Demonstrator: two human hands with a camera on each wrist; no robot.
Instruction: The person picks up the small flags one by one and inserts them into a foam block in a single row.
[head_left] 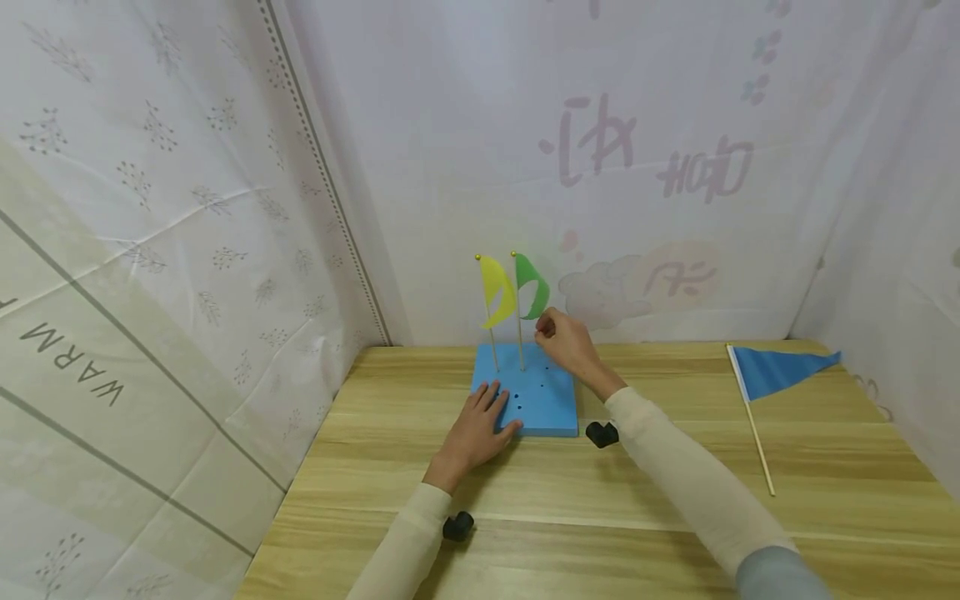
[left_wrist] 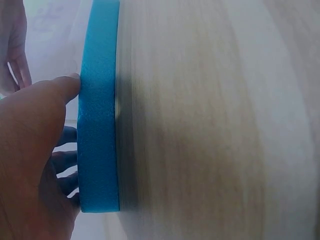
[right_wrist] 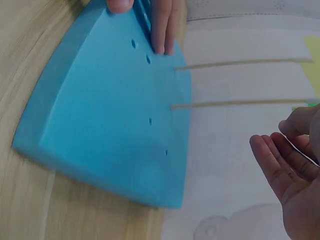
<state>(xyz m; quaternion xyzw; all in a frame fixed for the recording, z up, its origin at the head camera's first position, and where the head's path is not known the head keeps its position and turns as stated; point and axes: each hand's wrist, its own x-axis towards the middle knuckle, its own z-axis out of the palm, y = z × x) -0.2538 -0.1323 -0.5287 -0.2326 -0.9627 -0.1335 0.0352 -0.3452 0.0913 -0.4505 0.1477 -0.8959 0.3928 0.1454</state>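
Observation:
A light-blue foam block (head_left: pixel 558 408) with several small holes lies on the table. In it stand a yellow flag (head_left: pixel 507 296) and a green flag (head_left: pixel 528 271), each on a thin wooden stick with a gold ball on top. My left hand (head_left: pixel 474 429) rests on the block's near left part, fingers spread and thumb at the front edge. Beside the green flag's lower tip hovers my right hand (head_left: pixel 567 340). In the right wrist view its fingers (right_wrist: pixel 272 162) are loosely bent, thumb and forefinger apart, and nothing shows between them.
A blue pennant flag (head_left: pixel 780 372) on a wooden stick lies at the right of the wooden table (head_left: pixel 675 517). Patterned cloth (head_left: pixel 450 167) hangs behind the table and at both sides. A black wrist device (head_left: pixel 602 433) is by the right forearm, another (head_left: pixel 458 526) by the left.

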